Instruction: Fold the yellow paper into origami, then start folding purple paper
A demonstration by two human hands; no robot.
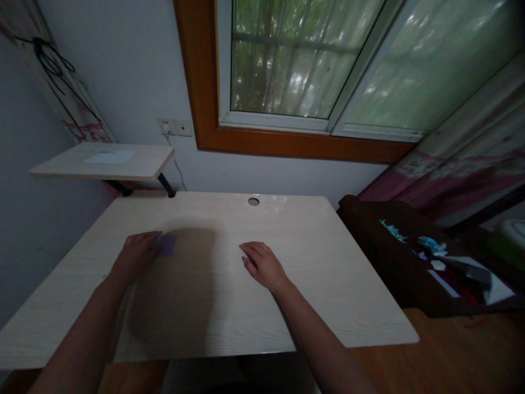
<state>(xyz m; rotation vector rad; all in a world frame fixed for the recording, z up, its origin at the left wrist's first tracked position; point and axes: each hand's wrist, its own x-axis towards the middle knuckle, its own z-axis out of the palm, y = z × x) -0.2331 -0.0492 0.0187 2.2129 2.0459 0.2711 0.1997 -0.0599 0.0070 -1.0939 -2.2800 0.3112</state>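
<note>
My left hand (141, 251) is at the left part of the pale wooden desk (320, 290). Its fingers close on the left edge of a small purple square of paper (168, 245), which looks like a sticky note. The hand covers part of that edge; whether the paper lies flat on the desk or is slightly lifted, I cannot tell. To the right of the paper, my right hand (262, 264) is on or just over the desk, palm down. A gap shows between its thumb and fingers, and nothing is in it.
A raised shelf (102, 158) on black posts bears a white sheet (110, 157) at the back left. Near the desk's back edge is a round cable hole (254, 202). Right of the desk stands a dark brown surface (369, 241) with several small items. A window is behind.
</note>
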